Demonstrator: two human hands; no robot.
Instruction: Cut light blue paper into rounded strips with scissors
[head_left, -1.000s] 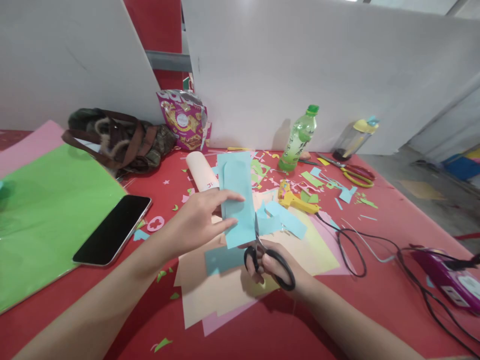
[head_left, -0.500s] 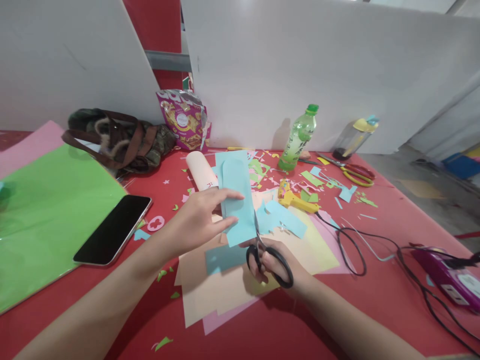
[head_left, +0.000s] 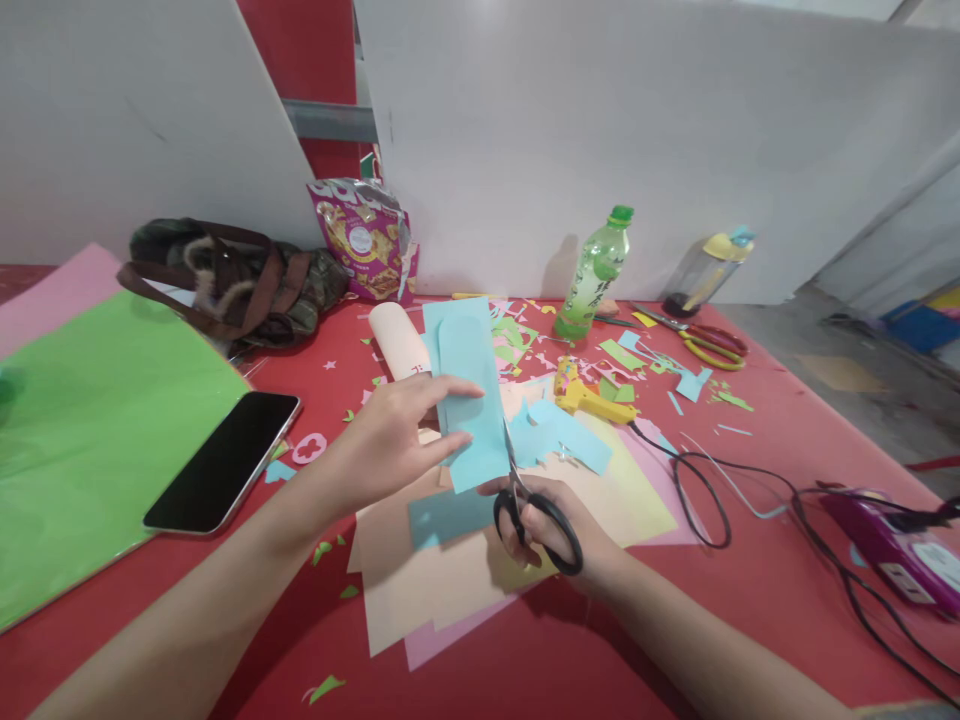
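Observation:
My left hand [head_left: 405, 432] grips light blue paper [head_left: 474, 400] by its left side, thumb and a finger lying across the front. Two layers show, the nearer with a rounded top. In my right hand [head_left: 551, 520] are black-handled scissors [head_left: 516, 482], fingers through the loops. Their blades point up at the paper's lower right edge; whether they are closed on it I cannot tell. Beneath both hands lies a stack of peach paper [head_left: 405, 590] with a darker blue strip [head_left: 442, 518] on top. Cut light blue scraps [head_left: 570, 435] rest just right of the blades.
A yellow glue gun [head_left: 600, 404] trails its black cord toward a purple power strip [head_left: 892, 555]. Behind stand a green bottle [head_left: 596, 275], a snack bag [head_left: 364, 240] and a cylinder [head_left: 397, 340]. Red-and-yellow-handled scissors [head_left: 716, 345] lie right, a phone [head_left: 225, 460] and green sheets [head_left: 105, 430] left.
The view has shifted very slightly. Both hands, the paper and the scissors stay almost in the same place, with no clear change in grip.

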